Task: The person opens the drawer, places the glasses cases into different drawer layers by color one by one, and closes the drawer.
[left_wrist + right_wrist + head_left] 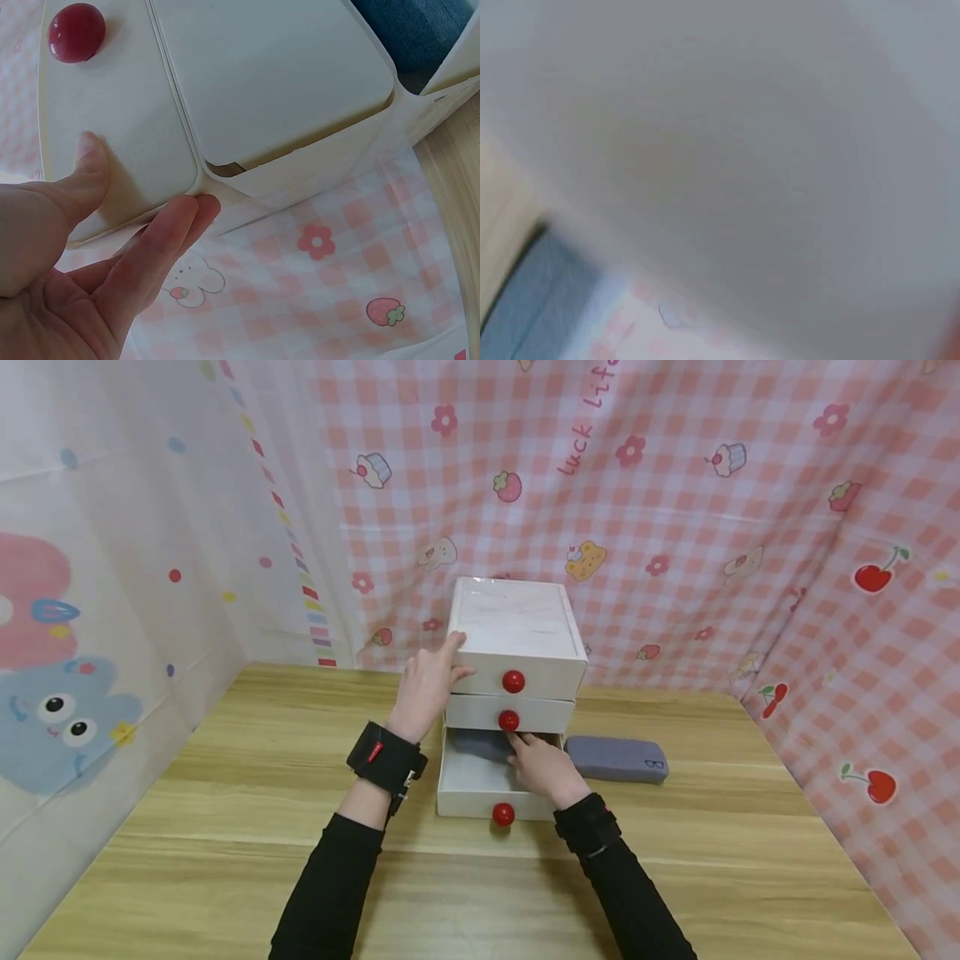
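Observation:
A white three-drawer cabinet (517, 614) with red knobs stands on the table, its bottom drawer (472, 802) pulled out. Inside that drawer lies a blue-grey, fabric-covered item (480, 745), denim-like in the left wrist view (416, 30) and partly hidden under the middle drawer. My right hand (542, 767) reaches into the drawer with its fingers extended, fingertips right at the item's right end. At the cabinet's upper left corner, my left hand (426, 685) rests with its thumb against the top drawer's front (142, 97) and straight fingers along the side.
A grey glasses case (615, 758) with a small glasses emblem lies just right of the cabinet. Behind the wooden table (300, 860) hangs a pink checked curtain (660, 527); a pale patterned cloth (112, 610) hangs at the left. A blurred pale surface fills most of the right wrist view.

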`<state>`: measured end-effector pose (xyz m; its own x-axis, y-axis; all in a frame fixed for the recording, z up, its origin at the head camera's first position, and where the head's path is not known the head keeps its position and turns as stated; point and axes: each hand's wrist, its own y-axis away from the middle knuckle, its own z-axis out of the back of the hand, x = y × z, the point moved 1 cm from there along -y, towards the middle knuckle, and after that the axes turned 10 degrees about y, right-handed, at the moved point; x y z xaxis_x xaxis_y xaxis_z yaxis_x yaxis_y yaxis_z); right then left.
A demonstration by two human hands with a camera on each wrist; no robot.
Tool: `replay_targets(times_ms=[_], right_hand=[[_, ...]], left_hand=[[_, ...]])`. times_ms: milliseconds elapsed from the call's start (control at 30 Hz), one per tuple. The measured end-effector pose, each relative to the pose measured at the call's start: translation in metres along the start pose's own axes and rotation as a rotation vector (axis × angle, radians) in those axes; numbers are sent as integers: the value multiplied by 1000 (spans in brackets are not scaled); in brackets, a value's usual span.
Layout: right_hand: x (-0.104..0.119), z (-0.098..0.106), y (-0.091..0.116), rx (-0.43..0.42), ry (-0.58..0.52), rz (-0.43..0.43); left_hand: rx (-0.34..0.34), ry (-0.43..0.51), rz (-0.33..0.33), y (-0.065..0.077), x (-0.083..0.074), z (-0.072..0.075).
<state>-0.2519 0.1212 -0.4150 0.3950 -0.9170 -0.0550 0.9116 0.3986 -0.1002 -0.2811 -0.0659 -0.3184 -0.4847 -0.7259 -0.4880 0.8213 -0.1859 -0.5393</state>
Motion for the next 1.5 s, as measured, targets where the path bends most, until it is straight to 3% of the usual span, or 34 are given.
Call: replay_targets(times_ms=[167, 400, 633, 967, 1267, 1500], right_hand=[[-16, 15, 14, 9, -97, 87], [-57, 26, 31, -90, -192, 146], [-97, 23, 40, -180, -191, 66], [-133, -3, 55, -31, -142, -131], [-138, -16, 57, -26, -80, -115], [-138, -9, 59, 58, -125, -138]], left_hand=[[0, 8, -3, 0, 0, 1], [-5, 3, -3, 0, 0, 1], [-12, 10, -3, 1, -1, 1], [5, 4, 19, 0, -1, 0], [7, -2, 18, 1, -1, 0], [7, 3, 19, 1, -1, 1]])
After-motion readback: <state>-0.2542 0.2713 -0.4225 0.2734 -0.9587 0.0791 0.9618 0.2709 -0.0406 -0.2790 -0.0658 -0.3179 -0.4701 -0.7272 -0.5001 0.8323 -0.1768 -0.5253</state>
